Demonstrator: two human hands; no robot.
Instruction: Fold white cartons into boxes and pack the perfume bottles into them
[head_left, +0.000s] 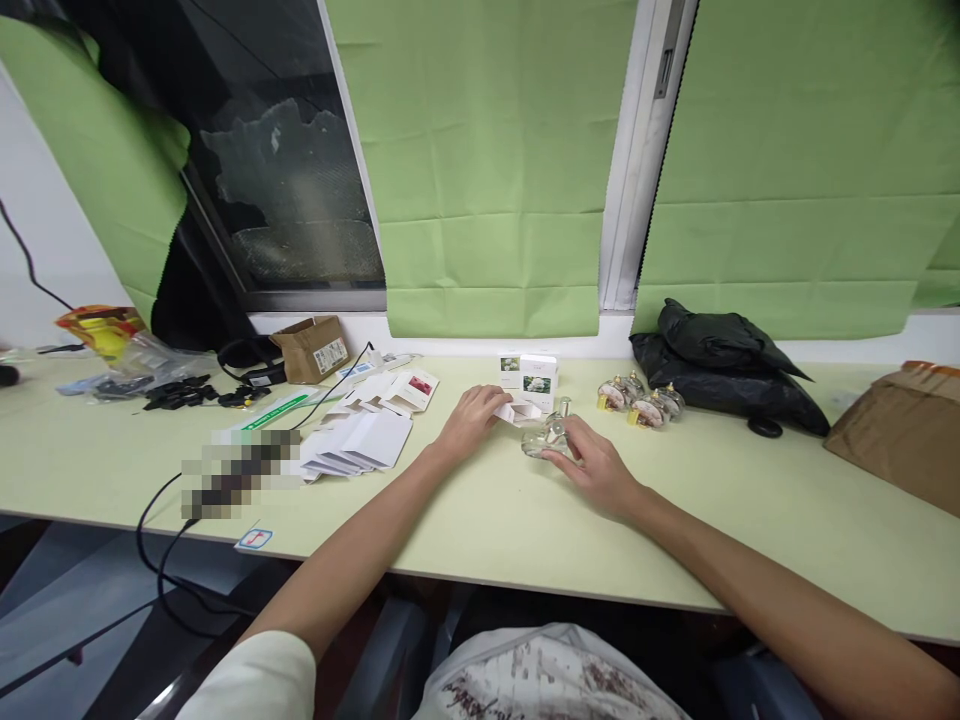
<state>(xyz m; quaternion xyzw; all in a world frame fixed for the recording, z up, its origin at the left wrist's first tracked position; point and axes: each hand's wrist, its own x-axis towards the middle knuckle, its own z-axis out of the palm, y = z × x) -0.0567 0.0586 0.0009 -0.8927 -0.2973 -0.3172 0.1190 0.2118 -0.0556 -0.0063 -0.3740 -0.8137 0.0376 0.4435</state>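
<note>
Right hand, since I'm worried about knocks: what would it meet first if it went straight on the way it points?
Probably the small white box at the left hand, met first by the glass bottle the right hand holds; depth is unclear.

Bench (465,530): bright, soft shadows
Window (292,200): dark, murky
Dark object (240,475): masked by pixel blocks
Cardboard box (900,435): stretched at right edge

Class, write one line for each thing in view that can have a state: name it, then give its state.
Left hand: holding small box
Small box: near end open
Right hand: gripping glass bottle
Glass bottle: held; cap unclear
Picture boxes: standing upright
White cartons: lying overlapped
Brown box: open-topped
Black bags: stacked
Green curtains: hanging down
</note>
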